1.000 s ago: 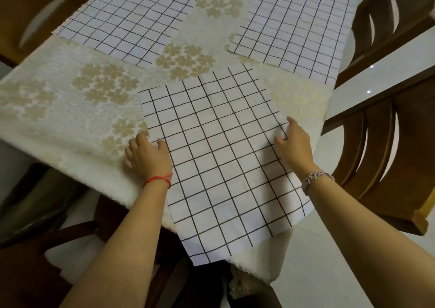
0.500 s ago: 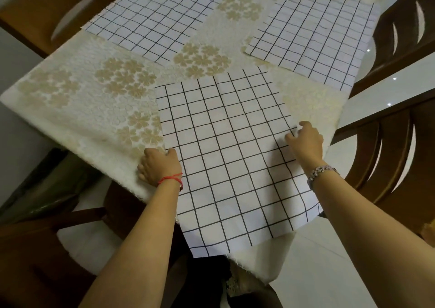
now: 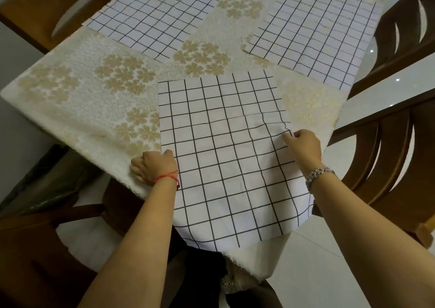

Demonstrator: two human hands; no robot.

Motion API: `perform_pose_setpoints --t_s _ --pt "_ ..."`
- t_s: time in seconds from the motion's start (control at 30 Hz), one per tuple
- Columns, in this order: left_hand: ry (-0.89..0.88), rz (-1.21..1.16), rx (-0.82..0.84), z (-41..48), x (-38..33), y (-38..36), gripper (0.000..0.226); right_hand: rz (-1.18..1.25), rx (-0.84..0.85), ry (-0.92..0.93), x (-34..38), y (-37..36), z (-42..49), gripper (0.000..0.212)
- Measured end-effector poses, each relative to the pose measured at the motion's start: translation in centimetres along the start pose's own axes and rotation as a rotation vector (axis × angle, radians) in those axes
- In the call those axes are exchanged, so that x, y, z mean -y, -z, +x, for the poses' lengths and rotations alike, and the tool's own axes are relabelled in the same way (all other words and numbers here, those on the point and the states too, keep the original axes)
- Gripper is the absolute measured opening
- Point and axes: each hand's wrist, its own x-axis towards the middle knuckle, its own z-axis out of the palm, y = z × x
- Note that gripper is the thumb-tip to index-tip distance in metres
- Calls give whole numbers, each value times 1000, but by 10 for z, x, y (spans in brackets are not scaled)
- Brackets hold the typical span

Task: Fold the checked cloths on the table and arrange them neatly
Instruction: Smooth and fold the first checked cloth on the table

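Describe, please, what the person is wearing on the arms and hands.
No sleeves or gloves show. The left hand has a thin red string tied round its wrist, with a small knot or bead at the inner side. The right hand has a silvery, sparkling beaded bracelet at its wrist.

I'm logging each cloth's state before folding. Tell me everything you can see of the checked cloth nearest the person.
The nearest checked cloth is thin white fabric with a black grid, unfolded. Its far part lies flat on the floral tablecloth; its near part hangs over the table edge. The left hand holds its left edge and the right hand pinches its right edge, where it wrinkles.
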Motion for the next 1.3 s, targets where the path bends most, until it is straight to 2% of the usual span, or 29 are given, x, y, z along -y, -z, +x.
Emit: perform_pose_setpoints --t_s 0.03,0.17,0.43,0.53,0.63,0.77,1.0,1.17,1.3 --pt "14 7 16 0 0 0 31 9 2 3 0 0 0 34" --pt "26 13 75 1 -3 2 31 118 18 -39 4 2 1 30" --pt "-64 -76 74 11 -5 4 28 417 -20 -111 15 9 5 33" --pt "-83 -208 70 13 -10 8 15 425 -8 -116 19 15 4 35" --pt "-59 -325 49 11 -19 16 4 411 -6 -113 22 18 1 22" --pt "-67 -404 11 14 -27 27 28 445 -37 -95 25 23 -2 30" --pt "-94 -463 -22 16 -41 46 27 459 -58 -50 39 44 -11 16" --pt "-166 -429 -44 18 -49 60 24 551 -107 -39 49 55 -16 14" --pt "-210 -490 -33 21 -56 66 24 635 -69 -49 55 61 -19 14"
